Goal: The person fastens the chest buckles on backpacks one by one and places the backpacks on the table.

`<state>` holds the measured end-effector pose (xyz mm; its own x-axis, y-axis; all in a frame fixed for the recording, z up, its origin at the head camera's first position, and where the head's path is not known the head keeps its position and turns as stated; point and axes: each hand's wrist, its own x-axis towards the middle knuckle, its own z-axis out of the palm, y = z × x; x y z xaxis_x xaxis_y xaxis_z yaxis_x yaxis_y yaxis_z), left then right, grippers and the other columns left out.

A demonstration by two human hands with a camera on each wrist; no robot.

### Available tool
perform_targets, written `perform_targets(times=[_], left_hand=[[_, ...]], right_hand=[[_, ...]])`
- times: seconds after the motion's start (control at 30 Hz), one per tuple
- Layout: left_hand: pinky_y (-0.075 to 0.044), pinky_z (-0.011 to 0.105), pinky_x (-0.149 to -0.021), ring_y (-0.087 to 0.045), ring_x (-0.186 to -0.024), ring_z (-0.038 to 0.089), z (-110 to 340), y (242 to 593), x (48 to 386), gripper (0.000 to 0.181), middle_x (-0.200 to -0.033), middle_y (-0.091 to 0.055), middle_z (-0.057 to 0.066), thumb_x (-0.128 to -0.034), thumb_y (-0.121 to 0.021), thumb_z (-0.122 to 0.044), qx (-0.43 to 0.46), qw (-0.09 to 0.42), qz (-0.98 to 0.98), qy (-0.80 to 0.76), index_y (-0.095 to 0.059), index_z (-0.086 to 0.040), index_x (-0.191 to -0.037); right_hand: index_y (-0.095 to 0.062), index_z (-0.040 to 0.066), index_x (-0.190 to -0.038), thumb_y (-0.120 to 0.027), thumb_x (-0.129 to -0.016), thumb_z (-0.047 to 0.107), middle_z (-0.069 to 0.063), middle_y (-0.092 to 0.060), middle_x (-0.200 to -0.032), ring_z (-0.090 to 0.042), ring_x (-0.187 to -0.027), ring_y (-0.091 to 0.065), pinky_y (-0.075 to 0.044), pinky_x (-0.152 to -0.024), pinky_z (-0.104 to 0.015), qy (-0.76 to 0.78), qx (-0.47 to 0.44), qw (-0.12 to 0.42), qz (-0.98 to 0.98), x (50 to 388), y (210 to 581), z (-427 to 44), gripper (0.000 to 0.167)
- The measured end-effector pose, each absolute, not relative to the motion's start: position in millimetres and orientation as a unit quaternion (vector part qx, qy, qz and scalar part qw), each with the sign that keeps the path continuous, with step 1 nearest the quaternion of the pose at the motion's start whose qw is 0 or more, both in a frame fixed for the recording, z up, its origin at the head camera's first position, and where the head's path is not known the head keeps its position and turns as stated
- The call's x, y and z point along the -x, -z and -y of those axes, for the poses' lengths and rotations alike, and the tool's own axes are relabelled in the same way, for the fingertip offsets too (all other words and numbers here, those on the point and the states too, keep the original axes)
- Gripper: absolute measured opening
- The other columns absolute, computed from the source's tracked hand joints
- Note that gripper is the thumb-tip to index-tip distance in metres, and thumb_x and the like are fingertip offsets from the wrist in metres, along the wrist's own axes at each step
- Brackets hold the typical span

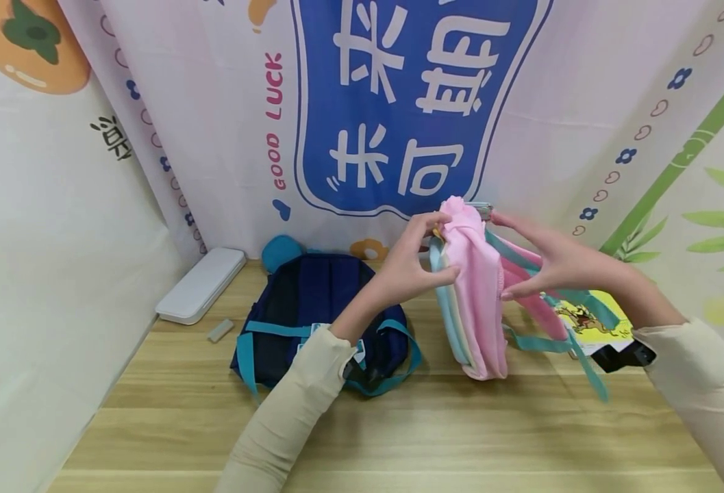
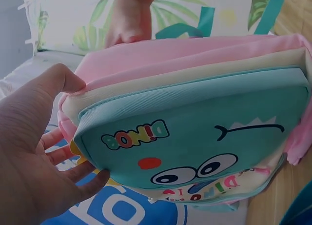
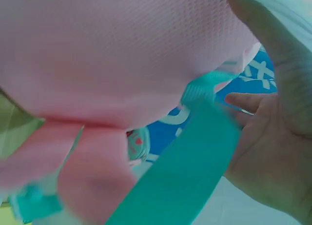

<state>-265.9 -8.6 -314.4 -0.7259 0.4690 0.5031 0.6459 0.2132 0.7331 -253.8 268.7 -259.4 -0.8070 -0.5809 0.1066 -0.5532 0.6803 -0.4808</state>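
A pink child's backpack [image 1: 475, 294] stands on edge at centre right of the head view, between both hands. Its teal front, with a cartoon dinosaur face [image 2: 200, 142], faces left. My left hand [image 1: 414, 257] holds its upper front edge; in the left wrist view the thumb lies on the cream side and the fingers reach round the corner. At the back, my right hand [image 1: 559, 263] holds the upper part, thumb against the pink back panel [image 3: 136, 54]; a teal strap [image 3: 180, 161] partly hides its fingertips. Pink and teal shoulder straps hang to the right.
A navy backpack [image 1: 312, 287] with teal straps lies left of the pink one, a teal round thing [image 1: 281, 253] behind it. Farther left are a pale flat case [image 1: 201, 284] and a small grey block [image 1: 220, 331]. A yellow picture book [image 1: 611, 315] lies partly behind the right arm.
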Motion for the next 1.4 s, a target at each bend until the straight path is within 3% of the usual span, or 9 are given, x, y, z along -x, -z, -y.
perform_targets(times=[0.47,0.67,1.07,1.17,1.4], left_hand=[[-0.048,0.043,-0.11,-0.049,-0.134,0.027,34.5,325.5,266.0,0.073,-0.149,-0.037,0.012,-0.0862,-0.074,-0.014,0.345,0.094,0.763,0.539,-0.038,-0.009,-0.149],[-0.047,0.044,-0.11,-0.048,-0.134,0.028,40.2,330.3,266.9,0.074,-0.148,-0.037,0.012,-0.0863,-0.075,-0.017,0.33,0.094,0.765,0.545,-0.038,-0.01,-0.15],[-0.048,0.044,-0.109,-0.053,-0.129,0.029,46.2,344.1,265.9,0.074,-0.145,-0.037,0.013,-0.0863,-0.074,-0.017,0.315,0.077,0.768,0.552,-0.037,-0.009,-0.149],[-0.049,0.046,-0.108,-0.053,-0.128,0.031,45.8,349.5,265.9,0.073,-0.144,-0.037,0.014,-0.0874,-0.073,-0.018,0.311,0.069,0.77,0.553,-0.036,-0.01,-0.149],[-0.05,0.047,-0.107,-0.052,-0.126,0.033,46.5,360.6,265.3,0.072,-0.142,-0.035,0.015,-0.0891,-0.073,-0.017,0.296,0.046,0.784,0.544,-0.035,-0.011,-0.15]], right_hand=[[-0.019,0.007,-0.162,-0.09,-0.076,0.034,-0.022,-0.022,-0.167,-0.05,-0.15,-0.023,-0.028,-0.111,-0.075,0.251,0.313,0.063,-0.914,257.2,295.8,-281.2,0.115],[-0.015,0.015,-0.164,-0.09,-0.076,0.038,-0.022,-0.02,-0.167,-0.05,-0.15,-0.024,-0.032,-0.109,-0.074,0.268,0.296,0.096,-0.912,254.0,311.3,-278.3,0.118],[-0.018,0.017,-0.164,-0.09,-0.076,0.034,-0.011,-0.032,-0.163,-0.035,-0.141,-0.039,-0.042,-0.107,-0.065,0.304,0.315,0.117,-0.892,256.3,337.3,-281.4,0.115],[-0.017,0.014,-0.164,-0.091,-0.075,0.036,-0.013,-0.029,-0.165,-0.036,-0.144,-0.037,-0.038,-0.11,-0.065,0.292,0.317,0.114,-0.895,255.5,343.5,-282.2,0.118],[-0.02,0.005,-0.161,-0.091,-0.075,0.039,-0.017,-0.036,-0.158,-0.033,-0.136,-0.043,-0.042,-0.108,-0.057,0.274,0.3,0.114,-0.907,250.9,355.8,-287.0,0.117]])
